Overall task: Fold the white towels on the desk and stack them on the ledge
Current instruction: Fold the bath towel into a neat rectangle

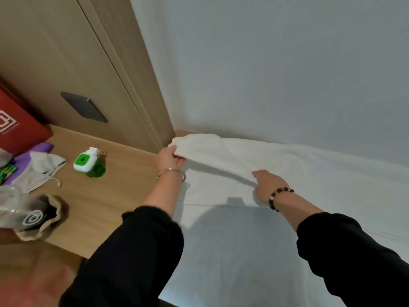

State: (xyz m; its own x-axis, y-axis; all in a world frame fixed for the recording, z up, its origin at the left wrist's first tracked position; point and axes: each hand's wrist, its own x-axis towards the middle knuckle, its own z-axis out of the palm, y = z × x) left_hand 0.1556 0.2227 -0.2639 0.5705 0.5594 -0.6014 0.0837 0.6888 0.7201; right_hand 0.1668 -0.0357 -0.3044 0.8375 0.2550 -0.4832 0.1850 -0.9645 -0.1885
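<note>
On the worktop (pixel 115 187), the left hand (pixel 170 159) grips the white towel (pixel 243 151) by its raised ten-o'clock corner, while the right hand (pixel 267 186), apart, pinches its middle fold.

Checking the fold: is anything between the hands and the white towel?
Nothing visible. The left hand grips the white towel at its edge, the right hand holds its fold; the green plug-in lies apart.

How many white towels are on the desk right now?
1 that I can make out: the white towel spread across the right of the desk, left hand gripping its far corner, right hand pinching a fold. Others may lie hidden beneath.
</note>
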